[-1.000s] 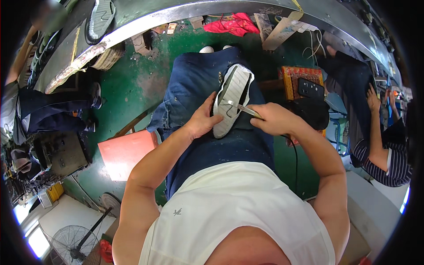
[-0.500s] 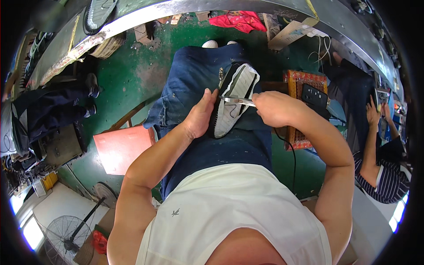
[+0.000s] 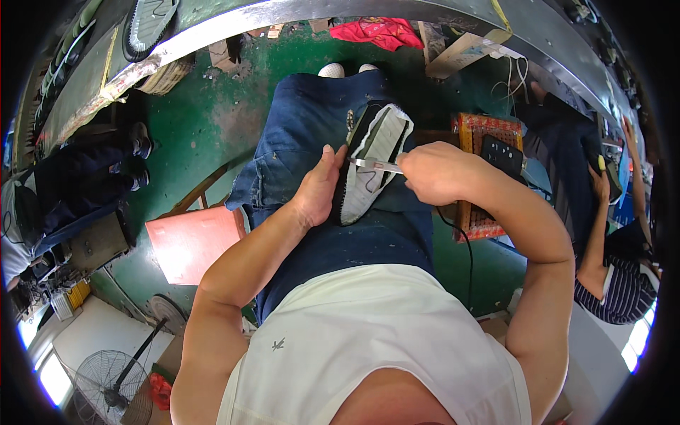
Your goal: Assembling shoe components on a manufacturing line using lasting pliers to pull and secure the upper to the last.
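Observation:
Upside down over my lap lies an unfinished shoe, its pale underside facing up, its sides black, with a whitish edge around the toe. My left hand grips its left side, thumb showing and the other fingers mostly hidden. In my right hand, closed into a fist, is a silver plier-like tool. The tool reaches across the underside to the shoe's left edge, beside my left fingertips. Its exact kind is hard to make out. A small brownish beaded piece shows at the shoe's far left.
A metal bench curves across the far side, another shoe on its left part. To my right, a black phone-like object rests on a red-edged woven seat. A pink box stands at left. People sit on both sides.
The view has shifted slightly. The silver tool still lies across the shoe, its head a little lower and its handle end nearer the shoe. Both hands keep their hold.

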`<state>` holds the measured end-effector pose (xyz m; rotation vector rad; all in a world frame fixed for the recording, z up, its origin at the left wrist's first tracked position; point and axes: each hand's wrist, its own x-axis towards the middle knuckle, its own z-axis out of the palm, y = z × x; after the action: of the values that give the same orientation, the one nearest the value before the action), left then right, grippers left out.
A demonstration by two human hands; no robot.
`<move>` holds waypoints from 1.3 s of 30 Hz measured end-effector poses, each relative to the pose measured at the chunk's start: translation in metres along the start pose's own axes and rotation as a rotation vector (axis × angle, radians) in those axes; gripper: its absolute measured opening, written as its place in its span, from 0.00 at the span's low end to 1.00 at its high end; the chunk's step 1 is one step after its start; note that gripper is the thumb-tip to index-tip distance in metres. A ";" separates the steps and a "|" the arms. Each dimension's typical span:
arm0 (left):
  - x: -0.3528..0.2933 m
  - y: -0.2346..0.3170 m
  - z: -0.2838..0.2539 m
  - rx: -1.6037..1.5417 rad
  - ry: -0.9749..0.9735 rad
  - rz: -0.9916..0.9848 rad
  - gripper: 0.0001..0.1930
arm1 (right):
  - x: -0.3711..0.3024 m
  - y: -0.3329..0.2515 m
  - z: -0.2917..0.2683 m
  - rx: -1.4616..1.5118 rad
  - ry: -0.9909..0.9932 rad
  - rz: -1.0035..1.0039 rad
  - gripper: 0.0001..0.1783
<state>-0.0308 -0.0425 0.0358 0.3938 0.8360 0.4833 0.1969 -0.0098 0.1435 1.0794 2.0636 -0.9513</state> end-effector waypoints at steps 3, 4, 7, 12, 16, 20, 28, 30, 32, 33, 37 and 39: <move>0.006 -0.005 -0.004 -0.056 0.116 0.006 0.41 | 0.010 0.002 0.018 0.093 0.185 -0.044 0.14; 0.010 -0.005 -0.002 -0.085 0.204 -0.004 0.39 | 0.016 0.007 0.032 0.093 0.185 -0.037 0.14; 0.021 -0.003 0.002 0.011 0.304 -0.060 0.39 | 0.045 0.019 0.082 0.209 0.448 -0.141 0.14; 0.051 -0.035 -0.040 0.727 0.479 0.387 0.29 | 0.032 0.003 0.085 0.440 0.543 -0.147 0.14; 0.036 -0.022 -0.024 1.000 0.442 0.576 0.26 | 0.024 0.014 0.087 0.359 0.673 -0.068 0.14; 0.035 -0.022 -0.023 1.200 0.367 0.834 0.25 | 0.031 0.016 0.091 0.267 0.812 0.099 0.13; 0.024 0.007 -0.011 1.609 0.109 0.460 0.30 | 0.009 0.044 0.075 0.756 0.432 0.120 0.12; 0.026 0.010 -0.007 1.642 0.091 0.408 0.30 | 0.031 0.032 0.081 0.813 0.703 0.077 0.15; 0.025 0.017 0.002 1.673 0.085 0.364 0.29 | 0.052 0.035 0.091 0.610 0.912 0.058 0.20; 0.022 0.022 0.003 1.746 0.059 0.289 0.29 | 0.054 0.036 0.089 0.608 0.914 0.056 0.20; 0.015 0.032 0.012 1.870 0.022 0.199 0.30 | 0.053 0.033 0.088 0.518 0.664 0.151 0.21; 0.010 0.039 0.023 1.918 -0.005 0.180 0.32 | 0.057 0.031 0.100 0.525 0.827 0.053 0.22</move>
<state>-0.0176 -0.0081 0.0638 2.2216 1.0502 -0.3372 0.2151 -0.0542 0.0345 2.0633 2.4384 -1.1829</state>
